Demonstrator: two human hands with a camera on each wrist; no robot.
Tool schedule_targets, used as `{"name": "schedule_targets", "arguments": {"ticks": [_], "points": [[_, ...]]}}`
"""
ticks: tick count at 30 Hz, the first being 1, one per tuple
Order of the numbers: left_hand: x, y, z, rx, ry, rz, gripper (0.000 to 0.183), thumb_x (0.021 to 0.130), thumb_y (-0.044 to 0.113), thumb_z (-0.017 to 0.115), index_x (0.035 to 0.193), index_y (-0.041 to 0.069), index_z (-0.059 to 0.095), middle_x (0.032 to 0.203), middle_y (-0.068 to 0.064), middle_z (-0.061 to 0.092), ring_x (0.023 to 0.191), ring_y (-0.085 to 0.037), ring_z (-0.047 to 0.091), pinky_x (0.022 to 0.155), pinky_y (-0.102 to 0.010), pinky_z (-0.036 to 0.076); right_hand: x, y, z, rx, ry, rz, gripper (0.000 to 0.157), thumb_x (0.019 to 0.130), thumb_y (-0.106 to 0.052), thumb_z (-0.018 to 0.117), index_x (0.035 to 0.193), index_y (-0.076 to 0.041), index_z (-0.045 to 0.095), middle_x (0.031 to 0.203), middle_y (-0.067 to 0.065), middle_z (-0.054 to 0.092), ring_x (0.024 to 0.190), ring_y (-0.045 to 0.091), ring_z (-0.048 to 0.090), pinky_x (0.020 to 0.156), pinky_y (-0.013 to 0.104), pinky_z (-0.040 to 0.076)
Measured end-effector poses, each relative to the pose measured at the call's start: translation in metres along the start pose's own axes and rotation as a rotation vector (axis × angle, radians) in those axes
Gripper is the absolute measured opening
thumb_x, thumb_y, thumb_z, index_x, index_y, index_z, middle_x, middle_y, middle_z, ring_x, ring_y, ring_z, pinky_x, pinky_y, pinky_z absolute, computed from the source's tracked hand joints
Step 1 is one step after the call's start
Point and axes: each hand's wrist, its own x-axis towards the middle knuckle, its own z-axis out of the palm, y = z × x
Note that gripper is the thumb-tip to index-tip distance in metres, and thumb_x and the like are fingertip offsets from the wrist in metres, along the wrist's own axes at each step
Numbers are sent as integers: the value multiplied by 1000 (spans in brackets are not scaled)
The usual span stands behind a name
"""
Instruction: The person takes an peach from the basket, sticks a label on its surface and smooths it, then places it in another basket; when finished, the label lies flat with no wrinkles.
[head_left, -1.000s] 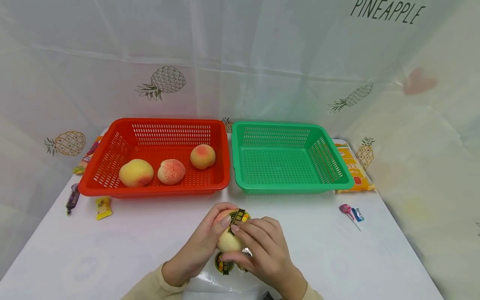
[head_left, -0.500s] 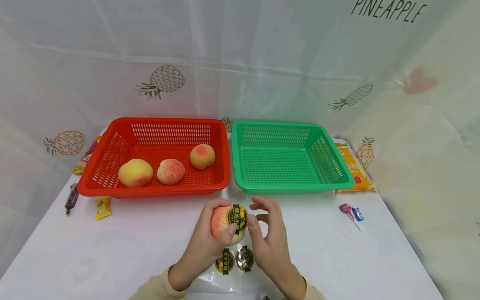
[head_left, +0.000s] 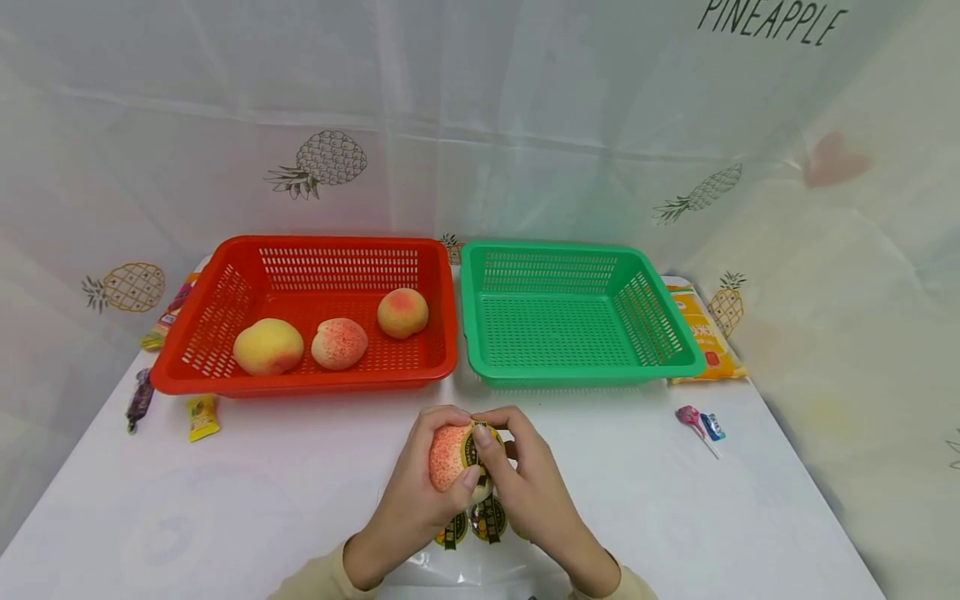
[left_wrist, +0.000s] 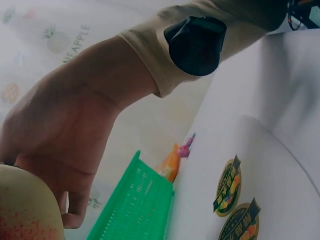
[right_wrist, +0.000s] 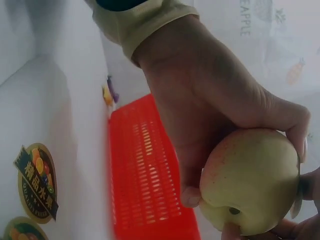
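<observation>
A peach [head_left: 446, 457], speckled red on one side and pale on the other, is held between both hands above the table. My left hand [head_left: 420, 479] grips it, fingers behind and thumb in front; this hand [right_wrist: 200, 85] also shows in the right wrist view. A round black and gold fruit sticker [head_left: 471, 450] lies on the peach. My right hand [head_left: 532, 479] has its thumb on the sticker and its index finger over the peach's top. In the left wrist view, the right hand [left_wrist: 65, 115] reaches round the peach [left_wrist: 25, 205]. Below lies a clear sheet with stickers [head_left: 489, 520].
A red basket [head_left: 300, 385] with three peaches [head_left: 340, 343] stands back left, beside a green basket [head_left: 585, 373]. Candies [head_left: 202, 417] lie at the left, a lollipop [head_left: 690, 417] at the right. An orange packet [head_left: 708, 337] sits behind the green basket's right end.
The right hand first covered the sticker with its fingers, then drew back from the peach, and now its thumb and index finger are on it again. The left hand keeps holding the peach.
</observation>
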Motion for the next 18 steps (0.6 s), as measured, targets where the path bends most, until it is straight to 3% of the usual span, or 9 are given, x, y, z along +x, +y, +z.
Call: {"name": "schedule_targets", "arguments": {"ticks": [8, 14, 18], "points": [[1, 9, -1, -19, -7, 23, 39, 75, 5, 57, 111, 4, 41, 113, -7, 43, 102, -17, 47, 80, -25, 46, 0, -1, -4, 141, -87, 17, 19, 96, -25, 36, 109, -17, 47, 107, -1, 54, 75, 12, 56, 62, 26, 48], [-1, 8, 0, -3, -32, 34, 39, 75, 7, 57, 110, 6, 42, 112, -7, 43, 100, -16, 47, 78, -26, 46, -1, -2, -6, 96, -106, 90, 21, 95, -32, 34, 104, -18, 47, 81, 0, 49, 66, 9, 46, 61, 25, 44], [-4, -12, 0, 35, -65, 75, 41, 76, 13, 59, 113, 13, 43, 115, -2, 42, 101, -16, 47, 80, -27, 46, 0, 0, -10, 98, -116, 109, 18, 95, -31, 36, 100, -18, 48, 88, 0, 50, 75, 13, 46, 64, 24, 43]]}}
